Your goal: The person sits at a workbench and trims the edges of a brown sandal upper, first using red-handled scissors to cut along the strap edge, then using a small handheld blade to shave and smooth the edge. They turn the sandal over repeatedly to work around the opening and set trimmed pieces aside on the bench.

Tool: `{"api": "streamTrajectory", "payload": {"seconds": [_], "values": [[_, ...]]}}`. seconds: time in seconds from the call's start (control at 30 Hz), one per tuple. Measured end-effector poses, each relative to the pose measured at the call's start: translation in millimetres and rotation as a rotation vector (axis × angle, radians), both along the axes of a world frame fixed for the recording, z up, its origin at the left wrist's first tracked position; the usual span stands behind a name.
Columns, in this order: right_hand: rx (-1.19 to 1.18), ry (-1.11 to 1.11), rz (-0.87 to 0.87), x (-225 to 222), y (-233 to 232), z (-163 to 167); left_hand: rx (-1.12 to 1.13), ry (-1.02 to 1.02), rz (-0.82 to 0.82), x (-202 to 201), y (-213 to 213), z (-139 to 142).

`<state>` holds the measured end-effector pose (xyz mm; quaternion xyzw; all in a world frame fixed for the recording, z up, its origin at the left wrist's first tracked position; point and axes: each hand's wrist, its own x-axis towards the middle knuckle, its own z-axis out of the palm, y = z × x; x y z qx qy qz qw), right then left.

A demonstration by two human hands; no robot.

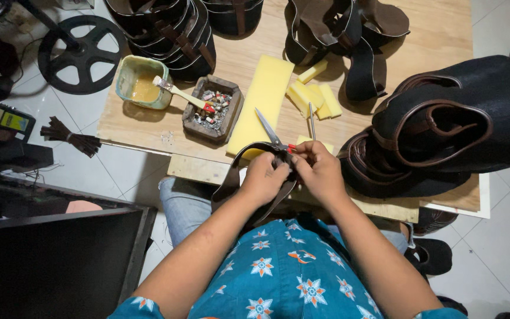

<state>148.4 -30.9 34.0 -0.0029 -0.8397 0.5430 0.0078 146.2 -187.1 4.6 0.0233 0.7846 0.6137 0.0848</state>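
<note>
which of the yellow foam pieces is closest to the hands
The small foam piece right above the right hand, partly hidden by the fingers. The big slab sits further left, and the cut blocks lie further up the table.

One glue tub (143,82), one brush (179,93), one scissors (274,137), one large foam slab (262,101), two hands.

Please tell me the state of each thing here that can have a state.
left hand: closed on dark strap
right hand: gripping the same strap
scissors: blades shut, lying on the table
glue pot: open, brush resting on its rim
ashtray box: full of butts
</note>
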Motion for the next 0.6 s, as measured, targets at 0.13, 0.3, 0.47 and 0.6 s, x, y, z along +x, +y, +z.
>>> {"api": "streamTrajectory", "payload": {"seconds": [0.13, 0.3, 0.47, 0.6], "values": [[0.061, 0.009, 0.097, 1, 3, 3, -0.009, -0.028, 0.001, -3, -1, 1], [0.396, 0.001, 0.201, 1, 6, 10, -0.092, 0.060, -0.050, -3, -1, 5], [0.408, -0.202, 0.179, -5, 7, 10, -0.165, 0.217, -0.090, -6, -4, 4], [0.495, 0.069, 0.205, -6, 5, 5, -0.179, 0.182, -0.132, -7, -3, 2]]}}
